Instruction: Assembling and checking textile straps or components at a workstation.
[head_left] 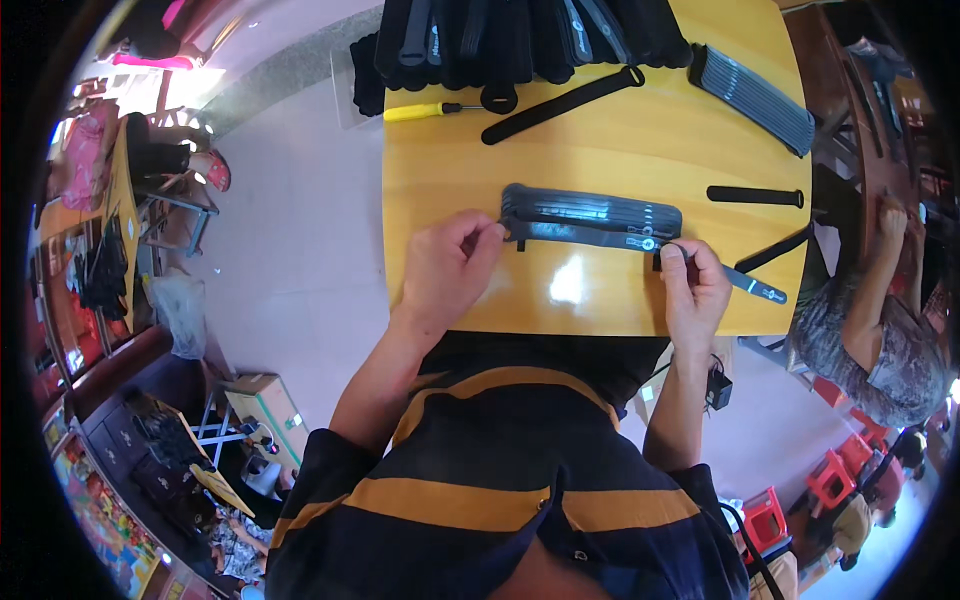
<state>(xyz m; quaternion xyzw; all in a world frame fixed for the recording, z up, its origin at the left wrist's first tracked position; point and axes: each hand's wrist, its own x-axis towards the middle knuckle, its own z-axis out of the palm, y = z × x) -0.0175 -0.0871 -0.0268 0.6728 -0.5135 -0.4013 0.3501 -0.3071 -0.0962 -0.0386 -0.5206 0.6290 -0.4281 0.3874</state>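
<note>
A yellow wooden bench (pixel 440 170) is filling the middle of the view. Along its far edge, a big heap of black straps (pixel 500 50) is lying. A neat stack of dark straps (pixel 590 205) is resting flat between the hands, and a slanting bundle of grey straps (pixel 752 98) is sitting near the far right corner. The left hand (pixel 455 262) is pinching the left end of a dark strap (pixel 570 231), which is lying along the near side of the stack. The right hand (pixel 697 292) is gripping a strap at the stack's right end, thumb against fingers; a grey end with a green line is sticking out beyond it. Whether both hands are holding the same strap, I cannot tell. A loose black strap (pixel 560 106) is lying aslant beyond the stack, beside a yellow-handled screwdriver (pixel 412 112). A shorter black strap (pixel 755 195) is lying near the right edge.
</note>
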